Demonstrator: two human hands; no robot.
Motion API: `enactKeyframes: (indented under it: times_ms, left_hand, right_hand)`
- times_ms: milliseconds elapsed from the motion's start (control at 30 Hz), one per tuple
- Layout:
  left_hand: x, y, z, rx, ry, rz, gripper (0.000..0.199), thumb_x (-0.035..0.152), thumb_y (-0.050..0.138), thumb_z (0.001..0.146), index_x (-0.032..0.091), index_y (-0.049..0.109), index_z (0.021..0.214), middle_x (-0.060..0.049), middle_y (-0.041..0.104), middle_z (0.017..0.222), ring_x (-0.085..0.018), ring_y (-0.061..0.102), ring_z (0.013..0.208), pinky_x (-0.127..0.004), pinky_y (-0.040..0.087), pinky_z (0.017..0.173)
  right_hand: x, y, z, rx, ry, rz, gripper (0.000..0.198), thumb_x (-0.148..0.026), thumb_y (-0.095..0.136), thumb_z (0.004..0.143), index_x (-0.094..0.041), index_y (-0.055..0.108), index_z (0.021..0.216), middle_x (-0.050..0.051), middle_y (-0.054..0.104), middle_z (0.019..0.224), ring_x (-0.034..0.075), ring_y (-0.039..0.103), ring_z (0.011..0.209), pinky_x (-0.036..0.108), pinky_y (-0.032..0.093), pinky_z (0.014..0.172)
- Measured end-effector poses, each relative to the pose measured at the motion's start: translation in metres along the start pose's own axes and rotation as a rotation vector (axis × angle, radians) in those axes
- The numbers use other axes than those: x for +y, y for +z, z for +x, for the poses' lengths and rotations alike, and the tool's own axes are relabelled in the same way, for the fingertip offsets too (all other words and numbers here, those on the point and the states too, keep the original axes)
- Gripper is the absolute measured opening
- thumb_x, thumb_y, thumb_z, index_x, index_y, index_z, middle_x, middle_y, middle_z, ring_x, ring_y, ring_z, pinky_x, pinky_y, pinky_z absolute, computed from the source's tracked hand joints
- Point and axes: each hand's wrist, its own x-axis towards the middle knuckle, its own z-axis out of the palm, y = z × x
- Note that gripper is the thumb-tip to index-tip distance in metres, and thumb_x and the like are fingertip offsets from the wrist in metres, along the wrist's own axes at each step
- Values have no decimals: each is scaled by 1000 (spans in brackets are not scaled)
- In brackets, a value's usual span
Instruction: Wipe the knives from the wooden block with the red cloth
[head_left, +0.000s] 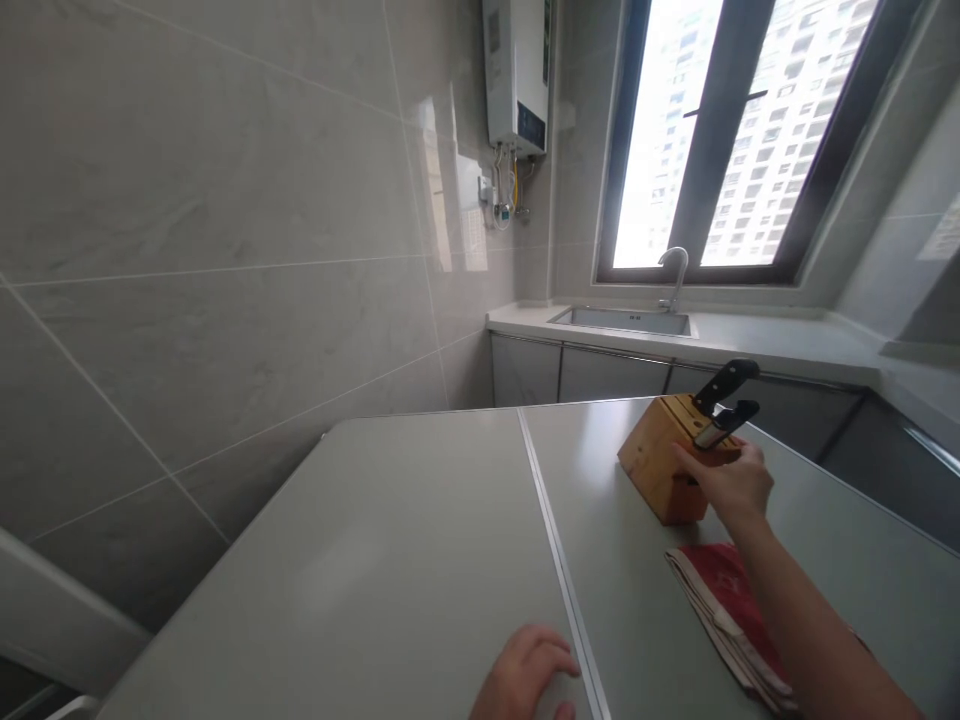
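Note:
A wooden knife block [649, 450] stands tilted back on the right part of the table, two black-handled tools in its slots. One has a large black handle [726, 385]; the other, perhaps kitchen scissors or a second knife [726, 424], shows some silver metal. My right hand [739, 485] grips the block's near right side, thumb on its face, the other fingers partly hidden behind. Below the block lies a folded red and cream cloth [731, 590], partly covered by my right forearm. My left hand [525, 672] hovers low over the table seam, fingers loosely curved and apart, holding nothing visible.
The pale table [420, 530] has a metal seam strip [551, 520] across it. Beyond it run a counter with a sink [626, 320] and faucet [679, 275] under a window. A water heater [517, 80] hangs on the wall. Tiled wall borders the left.

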Motion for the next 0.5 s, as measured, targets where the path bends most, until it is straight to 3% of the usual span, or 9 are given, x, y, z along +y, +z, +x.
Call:
enactKeyframes:
  times_ms: [100,200,367,433,500]
  left_hand:
    - [18,-11,18,131,7,23,48,18,59,71,21,51,118,-11,48,127,-24,45,118,-37,37,103]
    - [29,-12,47,260,-32,48,69,22,60,73,22,31,136,-11,29,143,-25,27,133,-43,26,110]
    - [27,-17,100,555,-74,197,102,34,70,66,13,6,143,-14,-2,151,-30,-6,138,-50,8,113]
    - [17,-26,109,742,-80,202,93,36,62,75,13,4,143,-14,-3,152,-28,-8,139,-49,2,113]
    - [3,-41,108,889,-89,119,68,31,42,88,16,6,143,-11,0,152,-22,-6,139,-44,1,114]
  right_hand:
    - [-28,-7,-18,13,-138,12,81,-59,73,45,-14,51,109,16,62,100,33,60,88,44,48,76]
    - [-71,-8,-54,-39,-253,133,77,-57,73,49,-16,50,110,12,63,96,28,62,80,41,50,71]
    - [-142,11,-137,-216,-258,425,70,-50,74,53,-16,47,109,10,65,92,23,63,74,36,53,66]
    - [-161,22,-170,-275,-223,518,66,-49,72,57,-17,46,108,9,65,91,22,64,74,36,53,67]
    - [-175,33,-200,-307,-188,586,63,-48,71,59,-18,44,108,8,65,91,22,64,77,36,53,68]
